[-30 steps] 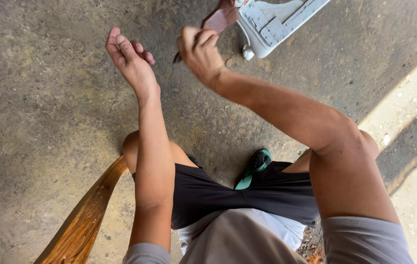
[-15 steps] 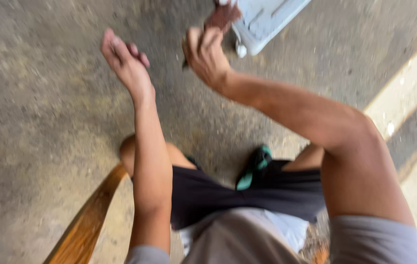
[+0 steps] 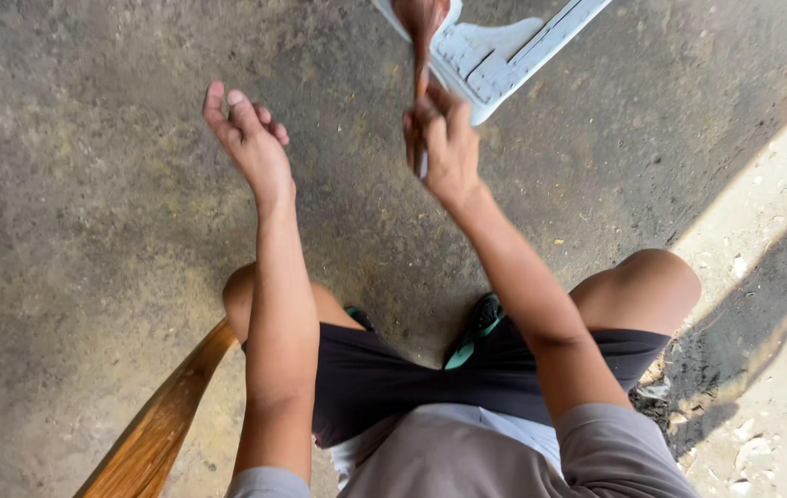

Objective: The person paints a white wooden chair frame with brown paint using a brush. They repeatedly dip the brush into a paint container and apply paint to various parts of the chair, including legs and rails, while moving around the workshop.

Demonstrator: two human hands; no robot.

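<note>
A thin brown tool [image 3: 421, 55], broad at its far end, stands upright at the far middle of the scene, gripped low on its shaft by the right hand [image 3: 444, 148] with fingers pressed around it. Just beyond lies a white plastic piece [image 3: 513, 46] on the concrete floor [image 3: 89, 184]. The left hand [image 3: 250, 138] hovers to the left, empty, fingers loosely curled. A wooden plank [image 3: 158, 424] slants near left.
</note>
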